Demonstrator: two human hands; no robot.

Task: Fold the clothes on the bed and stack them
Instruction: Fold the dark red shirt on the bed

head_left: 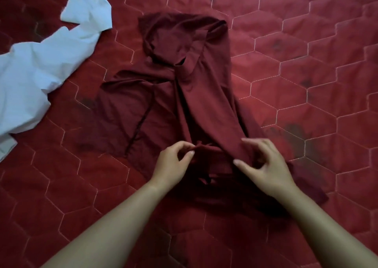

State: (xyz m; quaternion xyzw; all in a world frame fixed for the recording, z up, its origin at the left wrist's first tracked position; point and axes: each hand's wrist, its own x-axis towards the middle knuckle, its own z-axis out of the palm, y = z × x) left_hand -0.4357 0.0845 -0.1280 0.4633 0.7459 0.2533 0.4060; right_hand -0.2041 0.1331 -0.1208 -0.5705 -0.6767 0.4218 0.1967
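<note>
- The dark maroon soft-cloth garment (184, 96) lies rumpled and twisted in the middle of the bed with its red hexagon-quilted cover (306, 43). Its near hem is bunched under both hands.
- It looks light, thin and limp. It has no stiffness of its own, so it would likely sag from any single hold, and it is not fragile. The quilted cover probably drags on it a little, so lifting should serve better than pulling it along.
- The best hold, in my judgement, is at two separated points along the near hem or at the side seams. From there the cloth can be shaken flat before folding.
- The left hand (173, 162) has a narrow grip: thumb and curled fingers pinch a small fold of the hem.
- The right hand (266, 165) arches over a ridge of the same cloth, thumb opposed to the fingers, its grip half closed. It seems to hold the ridge, though slight blur leaves the contact uncertain.
- The crumpled white cloth garment (30, 79) lies well apart at the far left of the bed, unfolded and touched by neither hand.
</note>
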